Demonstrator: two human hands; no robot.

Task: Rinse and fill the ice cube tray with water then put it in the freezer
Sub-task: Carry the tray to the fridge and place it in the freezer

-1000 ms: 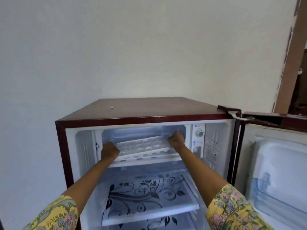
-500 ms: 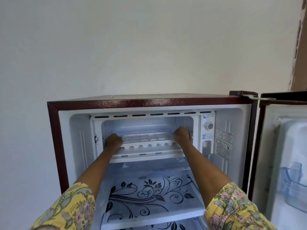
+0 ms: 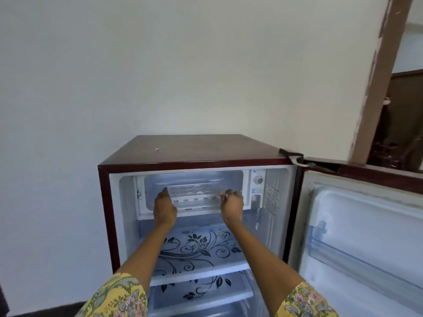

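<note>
Head view: ice cube tray (image 3: 194,191) in freezer compartment (image 3: 151,197); left hand (image 3: 164,208), right hand (image 3: 232,205) grip unclear.

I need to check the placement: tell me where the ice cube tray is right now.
In the head view, the ice cube tray lies inside the freezer compartment at the fridge's top, between the left hand and right hand, left of the thermostat dial.

I count one refrigerator (image 3: 196,152), one ice cube tray (image 3: 194,191), two patterned shelves (image 3: 199,250), one dial (image 3: 258,179) and two hands (image 3: 164,208).
</note>
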